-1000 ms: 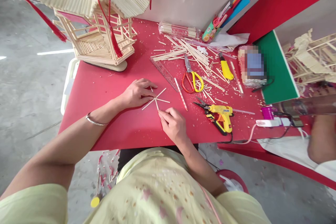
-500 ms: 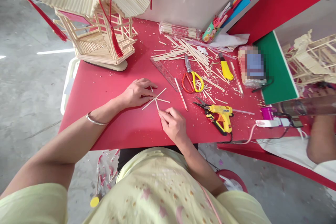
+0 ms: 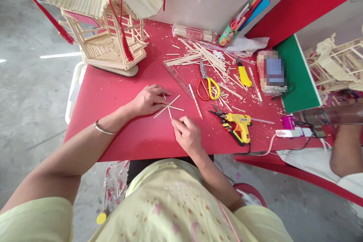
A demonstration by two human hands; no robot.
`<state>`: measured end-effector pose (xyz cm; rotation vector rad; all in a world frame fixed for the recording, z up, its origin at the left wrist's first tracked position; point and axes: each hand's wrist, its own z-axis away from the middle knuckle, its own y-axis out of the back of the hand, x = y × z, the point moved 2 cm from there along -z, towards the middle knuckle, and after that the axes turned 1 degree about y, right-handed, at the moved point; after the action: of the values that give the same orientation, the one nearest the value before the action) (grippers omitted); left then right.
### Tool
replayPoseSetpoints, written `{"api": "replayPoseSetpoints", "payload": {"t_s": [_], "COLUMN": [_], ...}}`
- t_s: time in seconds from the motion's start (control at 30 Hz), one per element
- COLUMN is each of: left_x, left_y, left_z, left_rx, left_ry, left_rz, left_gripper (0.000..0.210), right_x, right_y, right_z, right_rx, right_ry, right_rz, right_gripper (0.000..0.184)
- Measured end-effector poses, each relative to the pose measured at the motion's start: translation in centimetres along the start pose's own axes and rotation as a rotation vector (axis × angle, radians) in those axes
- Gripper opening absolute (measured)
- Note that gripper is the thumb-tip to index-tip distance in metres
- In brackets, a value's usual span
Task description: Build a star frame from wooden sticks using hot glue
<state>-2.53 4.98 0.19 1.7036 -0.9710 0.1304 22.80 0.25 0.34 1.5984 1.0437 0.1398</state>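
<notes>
Several thin wooden sticks (image 3: 171, 106) lie crossed in a star shape on the red table (image 3: 119, 98). My left hand (image 3: 148, 99) rests flat on the star's left side and presses the sticks down with its fingertips. My right hand (image 3: 187, 134) pinches the near end of one stick between thumb and forefinger. A metal bangle (image 3: 102, 130) sits on my left wrist.
A wooden stick pavilion model (image 3: 110, 26) with red tassels stands at the back left. Right of my hands lie a ruler (image 3: 178, 78), scissors (image 3: 206, 82), a yellow knife (image 3: 244, 75), a yellow glue gun (image 3: 239, 124), pliers and loose sticks (image 3: 204, 58). Another person's arm (image 3: 344, 147) is at the right edge.
</notes>
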Motion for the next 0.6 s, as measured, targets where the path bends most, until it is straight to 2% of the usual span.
{"api": "replayPoseSetpoints", "payload": {"t_s": [0.6], "left_x": [-0.11], "left_y": [-0.11], "left_z": [0.10], "left_rx": [0.007], "left_ry": [-0.004], "left_rz": [0.001], "left_gripper": [0.031], "right_x": [-0.18], "right_y": [0.04], "right_z": [-0.03], "right_rx": [0.012], "right_ry": [-0.005], "right_rz": [0.001], "right_gripper": [0.028]}}
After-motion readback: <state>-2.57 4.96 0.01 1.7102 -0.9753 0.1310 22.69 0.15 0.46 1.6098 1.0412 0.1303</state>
